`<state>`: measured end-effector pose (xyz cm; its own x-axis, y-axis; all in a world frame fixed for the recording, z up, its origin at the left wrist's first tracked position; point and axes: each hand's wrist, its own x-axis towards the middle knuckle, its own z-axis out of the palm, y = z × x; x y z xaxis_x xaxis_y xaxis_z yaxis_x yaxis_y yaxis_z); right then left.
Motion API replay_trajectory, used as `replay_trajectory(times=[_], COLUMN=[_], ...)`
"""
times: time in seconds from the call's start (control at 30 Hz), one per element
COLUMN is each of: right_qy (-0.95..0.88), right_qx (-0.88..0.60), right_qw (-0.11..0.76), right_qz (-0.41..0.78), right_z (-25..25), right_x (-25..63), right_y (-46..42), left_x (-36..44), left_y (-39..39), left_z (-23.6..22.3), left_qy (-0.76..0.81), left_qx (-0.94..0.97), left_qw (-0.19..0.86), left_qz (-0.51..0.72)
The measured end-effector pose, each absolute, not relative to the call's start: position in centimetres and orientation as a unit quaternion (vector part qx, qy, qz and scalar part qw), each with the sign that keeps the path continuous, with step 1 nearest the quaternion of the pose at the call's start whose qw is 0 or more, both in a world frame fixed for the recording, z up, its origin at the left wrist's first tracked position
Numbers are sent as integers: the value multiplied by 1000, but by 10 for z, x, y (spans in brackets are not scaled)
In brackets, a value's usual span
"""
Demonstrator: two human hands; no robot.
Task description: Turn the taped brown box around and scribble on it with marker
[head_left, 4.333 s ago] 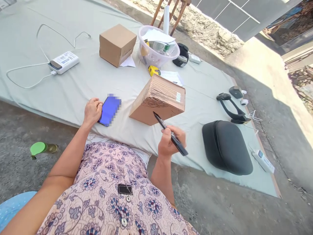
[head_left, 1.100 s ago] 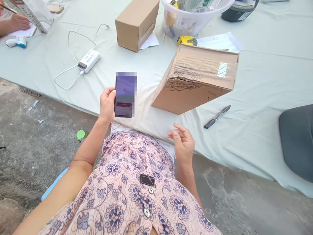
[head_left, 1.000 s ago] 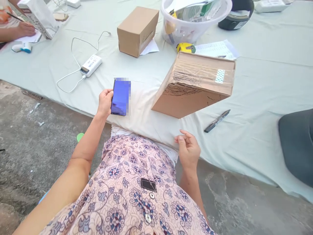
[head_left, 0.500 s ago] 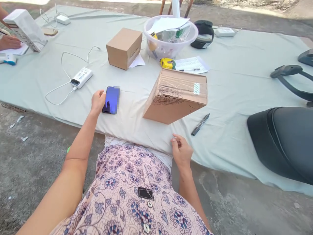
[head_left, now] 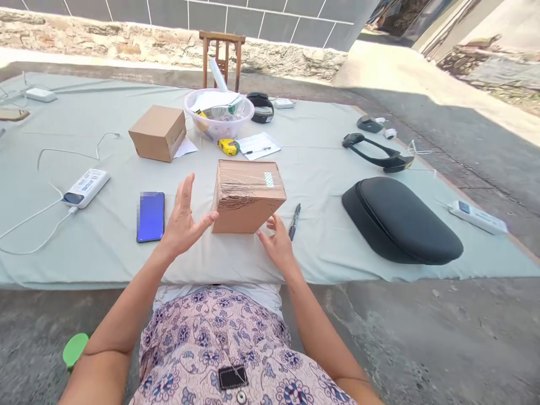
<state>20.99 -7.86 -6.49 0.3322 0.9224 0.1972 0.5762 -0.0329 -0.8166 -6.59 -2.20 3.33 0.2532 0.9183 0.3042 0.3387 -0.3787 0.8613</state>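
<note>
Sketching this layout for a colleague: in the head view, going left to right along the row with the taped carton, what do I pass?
White power bank → phone → taped cardboard carton → marker pen → black padded seat → white device with small display

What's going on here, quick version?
A seated person holds both bare hands up, empty, on either side of a taped cardboard box on a pale green cloth. The left hand is open; the right hand is close to the box's lower corner. A black marker and a phone lie nearby.
</note>
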Motion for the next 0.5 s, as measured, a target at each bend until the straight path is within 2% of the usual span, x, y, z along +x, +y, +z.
replay_trajectory(times=[0.27, 0.5], right_qy=[-572, -575], right_qx=[-647, -643], right_qw=[447, 444], right_qz=[232, 242], right_z=[-68, -58], right_x=[188, 189], right_y=[-49, 3], left_x=[-15, -4], left_y=[13, 56], left_z=[31, 29], left_qy=[398, 394], left_qx=[735, 731], left_qw=[348, 277], left_qz=[424, 484])
